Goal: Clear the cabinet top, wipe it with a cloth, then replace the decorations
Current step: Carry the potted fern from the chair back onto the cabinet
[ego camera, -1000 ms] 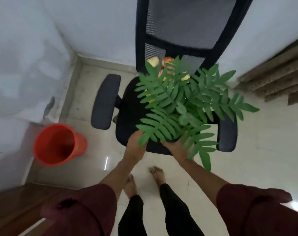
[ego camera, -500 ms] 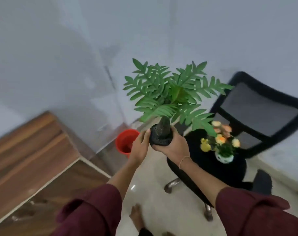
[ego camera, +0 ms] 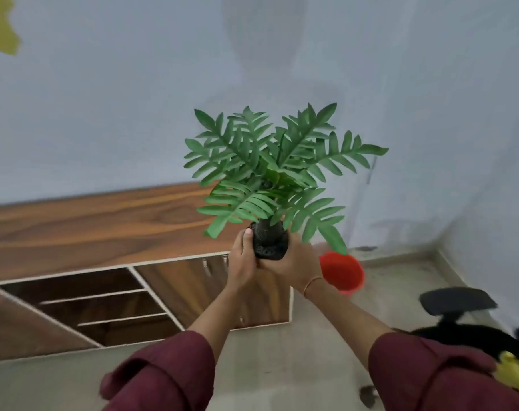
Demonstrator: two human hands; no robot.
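both hands clasp the small black pot (ego camera: 269, 244) of an artificial fern (ego camera: 274, 173): the left hand (ego camera: 242, 264) wraps the pot's left side, thumb up along its rim, and the right hand (ego camera: 296, 264) cups its right side and base, fingers curled around it. a thin bracelet (ego camera: 311, 284) circles the right wrist, and both forearms emerge from dark red sleeves (ego camera: 160, 378). the plant is held upright in the air, its green fronds spreading against a pale wall (ego camera: 133, 99), near the right end of a wooden cabinet top (ego camera: 89, 229) but apart from it. below that top, the cabinet front shows open slanted shelves (ego camera: 104, 304) and a closed door panel (ego camera: 193, 286). an orange-red bucket (ego camera: 342, 272) stands on the floor (ego camera: 282, 360) just right of the cabinet, partly behind the right hand. a black office chair (ego camera: 460, 312) sits at the right edge, with something yellow (ego camera: 513, 372), blurred, on it.
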